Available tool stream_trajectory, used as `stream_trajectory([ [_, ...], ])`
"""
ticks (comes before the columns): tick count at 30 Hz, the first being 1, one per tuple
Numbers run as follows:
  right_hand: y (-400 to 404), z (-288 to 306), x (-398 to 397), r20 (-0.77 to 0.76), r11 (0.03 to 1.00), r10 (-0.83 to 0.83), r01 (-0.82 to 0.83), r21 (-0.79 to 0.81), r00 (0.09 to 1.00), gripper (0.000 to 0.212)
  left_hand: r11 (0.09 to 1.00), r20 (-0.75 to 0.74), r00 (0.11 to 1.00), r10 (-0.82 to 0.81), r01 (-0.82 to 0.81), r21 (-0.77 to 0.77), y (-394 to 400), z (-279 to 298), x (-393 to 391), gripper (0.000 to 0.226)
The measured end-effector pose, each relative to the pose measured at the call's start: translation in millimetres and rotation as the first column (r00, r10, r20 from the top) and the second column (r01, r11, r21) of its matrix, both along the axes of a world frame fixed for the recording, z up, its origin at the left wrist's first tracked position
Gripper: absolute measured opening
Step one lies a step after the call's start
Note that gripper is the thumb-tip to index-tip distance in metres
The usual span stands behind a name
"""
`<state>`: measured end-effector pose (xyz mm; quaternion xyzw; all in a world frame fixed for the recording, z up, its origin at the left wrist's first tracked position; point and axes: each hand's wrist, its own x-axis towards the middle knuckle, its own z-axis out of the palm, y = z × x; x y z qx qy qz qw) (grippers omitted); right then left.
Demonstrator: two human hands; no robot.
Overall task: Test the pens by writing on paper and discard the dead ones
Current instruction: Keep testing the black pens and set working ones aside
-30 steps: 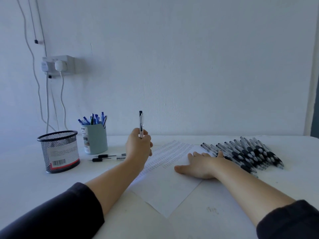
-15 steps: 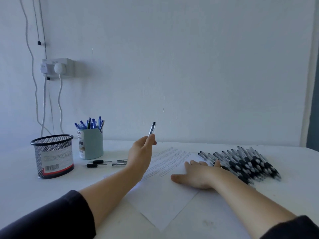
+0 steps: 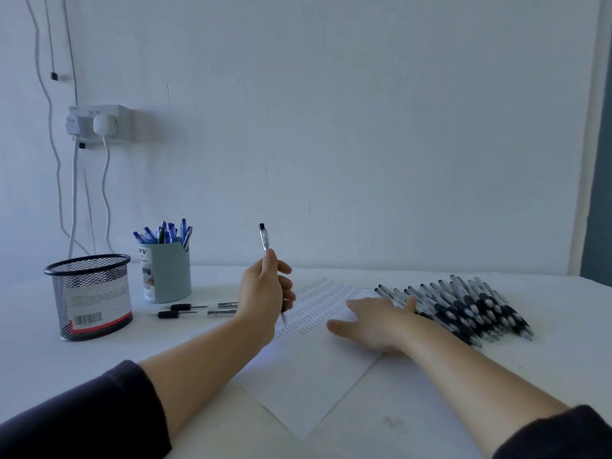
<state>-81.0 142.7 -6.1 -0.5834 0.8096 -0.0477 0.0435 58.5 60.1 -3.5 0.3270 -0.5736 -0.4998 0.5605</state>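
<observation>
The pen in play stands almost upright in the left hand, fingers and thumb curled round its lower barrel, its black cap end pointing at the wall and its tip just above the paper. Whether the tip touches the sheet I cannot tell. The paper lies skewed on the white tabletop, a corner pointing toward the person, and its far half carries rows of small written marks.

The right hand lies flat on the right part of the paper, fingers straight and spread, holding nothing; its fingertips reach the near edge of the pile of black-gripped pens spread just right of the sheet.

Left of the paper, two pens lie on the tabletop taken apart, their black grip sections apart from their clear barrels. Beyond these stands a pale teal pen cup full of blue pens. Further left of the paper sits a black wire mesh pot with a barcode label. Both sleeves are dark. On the wall far above the mesh pot is a white double socket with plugs and trailing cables.
</observation>
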Motion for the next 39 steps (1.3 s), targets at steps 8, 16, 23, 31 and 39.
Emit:
stream_trajectory([
  [8, -0.2, 3.6, 8.3, 0.419, 0.892, 0.306, -0.104, -0.440, 0.855, 0.041, 0.988, 0.093, 0.986, -0.141, 0.146, -0.050, 8.8, -5.5, -8.0, 0.032],
  [16, -0.5, 8.4, 2.1, 0.192, 0.866, 0.173, -0.056, -0.497, 0.966, 0.016, 0.959, 0.242, 0.932, -0.269, 0.283, -0.025, 8.0, -6.1, -8.7, 0.023],
  [23, 13.7, 12.3, -37.3, -0.062, 0.833, -0.397, 0.331, -0.443, 0.915, 0.003, 0.907, 0.807, 0.561, 0.185, 0.219, -0.361, -8.6, -9.0, 2.4, 0.013],
  [31, 20.7, 5.2, -45.1, -0.109, 0.843, -0.480, 0.423, -0.332, 0.871, 0.015, 0.914, 0.876, 0.439, 0.200, 0.240, -0.328, -17.7, -10.7, 2.9, 0.021],
  [39, 7.9, -3.3, -31.7, -0.206, 0.963, -0.182, 0.132, -0.236, 0.961, 0.043, 0.936, 0.813, 0.552, 0.185, 0.152, -0.317, -25.1, 7.2, 15.6, 0.020],
])
